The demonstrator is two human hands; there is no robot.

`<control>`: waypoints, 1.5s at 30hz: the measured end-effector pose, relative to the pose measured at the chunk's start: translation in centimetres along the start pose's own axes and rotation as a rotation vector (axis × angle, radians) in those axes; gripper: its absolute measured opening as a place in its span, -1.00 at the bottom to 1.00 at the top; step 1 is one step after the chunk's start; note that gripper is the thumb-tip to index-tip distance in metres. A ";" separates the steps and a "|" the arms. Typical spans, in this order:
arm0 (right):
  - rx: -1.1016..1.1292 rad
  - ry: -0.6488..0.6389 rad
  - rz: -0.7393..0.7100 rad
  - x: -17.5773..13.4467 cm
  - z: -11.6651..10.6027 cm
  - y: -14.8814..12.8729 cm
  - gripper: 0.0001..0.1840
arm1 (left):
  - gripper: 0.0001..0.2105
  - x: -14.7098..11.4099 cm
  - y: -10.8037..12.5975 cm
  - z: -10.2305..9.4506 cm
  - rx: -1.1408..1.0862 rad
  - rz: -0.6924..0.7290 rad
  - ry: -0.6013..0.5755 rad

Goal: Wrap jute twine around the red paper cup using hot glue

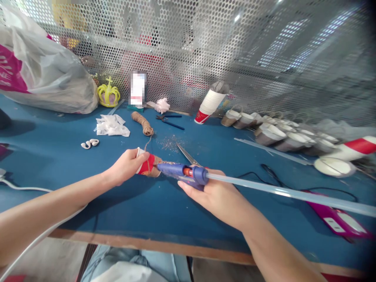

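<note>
My left hand (128, 166) grips a small red and white paper cup (143, 163) lying on its side, partly wrapped in brown twine. A strand runs from the cup up to a twine bundle (142, 122) on the table. In my right hand (219, 196) is a blue hot glue gun (173, 170), with a long clear glue stick (282, 191) sticking out of its back. The gun's nozzle is at the wrapped part of the cup; whether it touches is hard to tell. Scissors (187, 154) lie just beyond the gun, their handles hidden.
Pliers (172, 122), crumpled white paper (111, 126) and a yellow crown (109, 94) lie toward the back. A leaning cup stack (210, 103) and several twine-covered cups (270, 134) stand right of centre. A purple power strip (337, 219) is at right, a plastic bag (49, 70) at left.
</note>
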State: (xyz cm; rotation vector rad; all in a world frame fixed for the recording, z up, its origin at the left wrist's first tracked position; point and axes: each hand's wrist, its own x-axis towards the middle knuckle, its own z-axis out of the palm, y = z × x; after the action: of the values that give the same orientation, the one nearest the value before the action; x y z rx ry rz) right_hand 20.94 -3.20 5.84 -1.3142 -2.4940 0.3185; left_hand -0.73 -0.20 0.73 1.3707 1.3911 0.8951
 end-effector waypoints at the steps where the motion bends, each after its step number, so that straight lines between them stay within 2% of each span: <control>1: 0.011 -0.002 0.008 -0.1 0.1 0.0 -0.85 | -0.70 0.0 0.1 0.0 0.007 -0.012 0.013; 6: 0.049 -0.035 0.075 -0.2 0.1 -0.3 -0.84 | -0.73 0.0 0.1 0.0 -0.033 -0.014 0.033; 14: 0.006 -0.062 0.044 -0.2 0.0 -0.6 -0.87 | -0.74 0.2 -0.3 0.0 -0.046 -0.029 0.048; 25: 0.006 -0.133 0.079 -0.2 -0.2 -1.1 -0.89 | -0.74 0.3 -0.6 0.0 -0.049 -0.025 0.057; 30: -0.009 -0.075 0.059 -0.2 -0.1 -0.8 -0.87 | -0.72 0.1 -0.4 0.0 -0.036 -0.043 0.053; 35: -0.020 0.028 0.011 0.2 -0.1 0.1 -0.86 | -0.70 -0.1 -0.3 0.2 -0.051 0.017 0.014; 41: 0.006 0.048 0.009 0.7 -0.2 0.6 -0.83 | -0.68 -0.3 -0.5 0.2 0.018 0.040 0.030; 45: 0.055 0.039 0.057 1.2 -0.1 0.9 -0.82 | -0.67 -0.4 -0.5 0.1 0.041 0.040 0.009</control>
State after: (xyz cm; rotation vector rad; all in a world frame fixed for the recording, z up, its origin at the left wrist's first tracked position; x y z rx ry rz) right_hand 21.03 -1.73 5.81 -1.3578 -2.4023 0.3690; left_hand -0.79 -0.70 0.31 1.4310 1.4000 0.9041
